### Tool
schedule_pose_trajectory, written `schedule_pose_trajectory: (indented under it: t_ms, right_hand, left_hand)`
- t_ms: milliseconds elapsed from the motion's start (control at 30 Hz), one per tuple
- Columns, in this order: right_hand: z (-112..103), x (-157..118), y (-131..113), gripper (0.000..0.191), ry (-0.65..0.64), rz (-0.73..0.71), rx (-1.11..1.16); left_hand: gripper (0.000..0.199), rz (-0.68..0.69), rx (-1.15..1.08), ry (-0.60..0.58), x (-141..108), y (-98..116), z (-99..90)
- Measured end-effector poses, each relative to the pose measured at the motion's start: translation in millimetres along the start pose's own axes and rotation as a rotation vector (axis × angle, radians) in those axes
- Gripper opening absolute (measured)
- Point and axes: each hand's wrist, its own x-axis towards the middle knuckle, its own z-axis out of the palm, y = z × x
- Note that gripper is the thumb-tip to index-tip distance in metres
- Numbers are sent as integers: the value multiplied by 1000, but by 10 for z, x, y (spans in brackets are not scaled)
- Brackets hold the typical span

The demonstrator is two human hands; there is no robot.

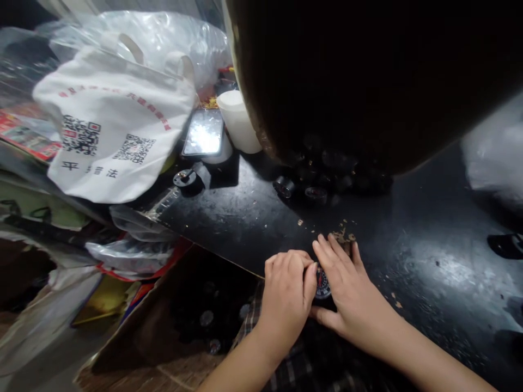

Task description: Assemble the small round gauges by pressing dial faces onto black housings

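A round black compass [322,283] with a dark dial, white markings and a red needle sits at the front edge of the black table, between my hands. My left hand [288,286] has its fingers curled and its thumb pressed at the compass's upper left rim. On the other side, my right hand [345,288] holds the compass between its thumb below and its straighter fingers above. The hands hide part of the casing. Farther back on the table lie several more dark round compasses [316,193], partly in shadow.
A large dark shape [347,71] looms over the back. A white cloth bag [118,120], a phone [203,132], a white cup [239,121] and a black roll [188,182] stand at left. Below the edge is a cardboard box [134,348] holding several round pieces. Crumbs [345,234] litter the tabletop.
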Motion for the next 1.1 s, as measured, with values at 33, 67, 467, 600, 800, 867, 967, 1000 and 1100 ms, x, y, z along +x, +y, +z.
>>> schedule_pose_trajectory:
  t_ms: [33, 67, 467, 600, 800, 867, 967, 1000, 1100]
  right_hand:
    - [-6, -3, 5, 96, -2, 6, 7]
    - [-24, 2, 20, 97, -10, 4, 21]
    - [-700, 1053, 422, 35, 141, -3, 44]
    - [-623, 625, 397, 34, -22, 76, 263]
    - [-390, 18, 261, 52, -42, 64, 454]
    - [-328, -19, 173, 48, 4, 29, 331]
    - [-255, -18, 63, 45, 88, -52, 149]
    - [-228, -16, 41, 47, 106, -80, 98]
    - [-131, -9, 8, 69, 138, -109, -39]
  left_hand:
    - [11, 4, 0, 9, 0, -6, 1]
    - [11, 5, -1, 16, -1, -12, 2]
    - [15, 119, -81, -157, -62, 13, -152]
    - [23, 68, -6, -13, -115, -108, -177]
    - [10, -59, -151, 68, -92, -155, -195]
    - [11, -83, -178, 68, -75, -123, -197]
    - [13, -107, -184, 4, -53, -72, -206]
    - [13, -106, -171, -32, -48, -57, -211]
    - [13, -82, -108, -124, -44, -29, -232]
